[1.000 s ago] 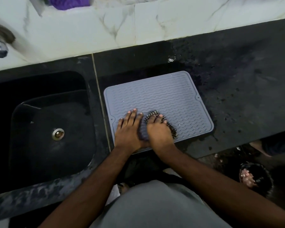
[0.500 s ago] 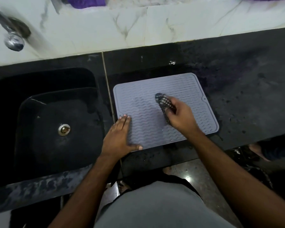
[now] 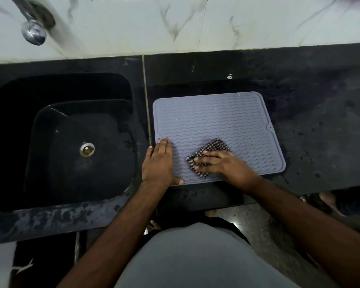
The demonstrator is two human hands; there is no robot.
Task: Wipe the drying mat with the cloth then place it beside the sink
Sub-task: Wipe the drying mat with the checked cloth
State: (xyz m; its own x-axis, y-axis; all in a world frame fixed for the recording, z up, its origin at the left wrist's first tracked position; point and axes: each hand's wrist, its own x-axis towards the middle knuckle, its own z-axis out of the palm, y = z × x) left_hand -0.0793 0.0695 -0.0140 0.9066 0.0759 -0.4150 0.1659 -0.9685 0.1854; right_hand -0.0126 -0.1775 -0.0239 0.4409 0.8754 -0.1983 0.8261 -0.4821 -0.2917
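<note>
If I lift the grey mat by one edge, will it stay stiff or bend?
The mat looks thin and rubbery, so it will probably droop. The left hand presses its edge, so it may slide on the counter.

drying mat (image 3: 216,121): grey, wavy ridges | cloth (image 3: 214,146): dark, pale-dotted | sink (image 3: 71,142): black

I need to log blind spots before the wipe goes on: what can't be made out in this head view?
- Part of the checkered dark cloth: under the right hand.
- Near left corner of the grey wavy-ribbed silicone drying mat: under the flat left hand.
- Chrome tap: blurred, cut off by the top edge.
- Whether the mat is dry: too fine to tell.
</note>
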